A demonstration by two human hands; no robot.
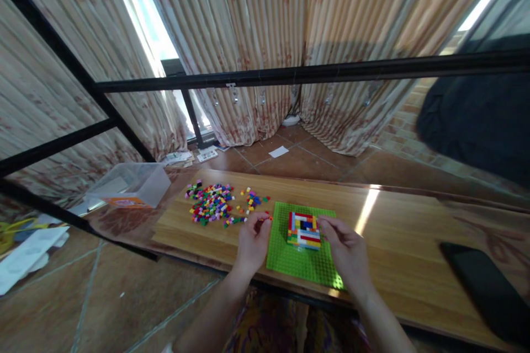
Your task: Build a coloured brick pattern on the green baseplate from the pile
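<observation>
A bright green studded baseplate [285, 259] lies on the wooden board, partly under my right hand. On it stands a low, square toy-brick structure [304, 230], its walls red, white, yellow, orange and blue around a dark hollow middle. My left hand [253, 240] is at the plate's left edge, thumb and fingers pinched together; a bit of red at the fingertips looks like a small toy brick. My right hand [344, 241] reaches the structure's right side, fingertips closed at its upper right corner. What sits between those fingertips is hidden.
A heap of loose colourful toy bricks [212, 203] lies to the left, with a smaller scatter [253, 199] nearer the plate. A clear plastic bin [151, 187] stands at the far left. A black phone-like slab [484, 287] lies at the right. Black metal bars [265, 76] cross behind the wooden board [397, 253].
</observation>
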